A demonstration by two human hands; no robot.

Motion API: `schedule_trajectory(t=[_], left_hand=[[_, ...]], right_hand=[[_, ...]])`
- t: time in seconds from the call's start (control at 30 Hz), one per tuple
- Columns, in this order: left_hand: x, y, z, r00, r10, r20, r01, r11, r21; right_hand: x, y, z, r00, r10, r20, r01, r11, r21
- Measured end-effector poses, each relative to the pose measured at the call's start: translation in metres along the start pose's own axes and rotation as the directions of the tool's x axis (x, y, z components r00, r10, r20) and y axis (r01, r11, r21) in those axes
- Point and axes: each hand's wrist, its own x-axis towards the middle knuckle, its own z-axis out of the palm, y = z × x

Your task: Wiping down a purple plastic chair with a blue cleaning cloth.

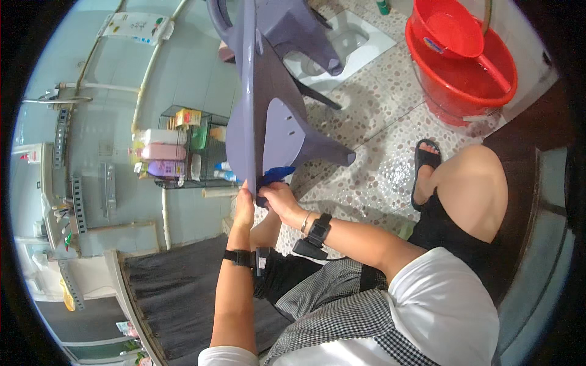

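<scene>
A purple plastic chair (286,130) is tipped up in front of me, its legs pointing to the right above the floor. My left hand (244,208) grips the lower end of the chair's long rounded edge. Close beside it, my right hand (281,200) has hold of a dark blue cloth (278,174), which is pressed against the chair near that edge. Part of the cloth is hidden by the fingers. Both wrists wear black strapped devices.
A red bucket (462,94) holds water, with a red dipper (453,32) on top. A white squat toilet (350,39) is set in the wet pebble-patterned floor (380,137). Bottles fill a black wire rack (206,158) on the left wall. A dark curtain (183,297) hangs nearby.
</scene>
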Motion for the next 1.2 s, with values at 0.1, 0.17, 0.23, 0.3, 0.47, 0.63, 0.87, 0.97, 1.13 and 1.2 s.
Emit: schedule_trajectory(t=[0.1, 0.17, 0.23, 0.3, 0.47, 0.63, 0.87, 0.97, 1.13, 1.2], left_hand=[[0.002, 0.004, 0.003, 1.000, 0.012, -0.011, -0.012, 1.000, 0.013], [0.001, 0.008, 0.001, 0.999, -0.013, 0.038, 0.013, 1.000, -0.002], [0.000, -0.020, -0.013, 0.999, -0.016, -0.039, 0.018, 0.999, 0.047], [0.005, 0.001, -0.009, 0.988, -0.010, 0.154, 0.017, 0.999, -0.040], [0.013, 0.019, -0.012, 0.977, -0.029, 0.213, 0.032, 0.999, -0.012], [0.024, 0.063, -0.017, 0.998, -0.056, 0.023, 0.054, 0.994, 0.091], [0.050, 0.220, 0.084, 0.864, 0.312, -0.396, -0.123, 0.893, 0.434], [0.043, 0.215, 0.088, 0.758, 0.449, -0.473, -0.224, 0.860, 0.458], [0.026, 0.197, 0.078, 0.747, 0.544, -0.383, -0.301, 0.790, 0.534], [0.016, 0.184, 0.063, 0.724, 0.619, -0.305, -0.383, 0.728, 0.568]], right_hand=[[-0.005, -0.040, -0.007, 0.990, -0.142, 0.001, 0.142, 0.989, -0.049], [-0.019, -0.088, -0.007, 0.953, -0.293, 0.081, 0.302, 0.939, -0.164], [-0.030, -0.133, -0.001, 0.890, -0.443, 0.106, 0.455, 0.876, -0.158], [-0.041, -0.191, -0.006, 0.796, -0.585, 0.157, 0.601, 0.733, -0.318], [0.028, -0.284, -0.015, 0.605, -0.790, 0.102, 0.771, 0.550, -0.321], [0.039, -0.270, 0.001, 0.611, -0.791, -0.021, 0.627, 0.500, -0.597], [-0.012, -0.157, 0.009, 0.613, -0.786, 0.087, 0.662, 0.449, -0.600], [-0.017, -0.146, 0.000, 0.740, -0.658, 0.137, 0.582, 0.526, -0.620], [0.009, -0.143, -0.016, 0.405, -0.900, 0.162, 0.709, 0.198, -0.676], [0.021, -0.155, -0.025, 0.342, -0.899, 0.272, 0.701, 0.052, -0.712]])
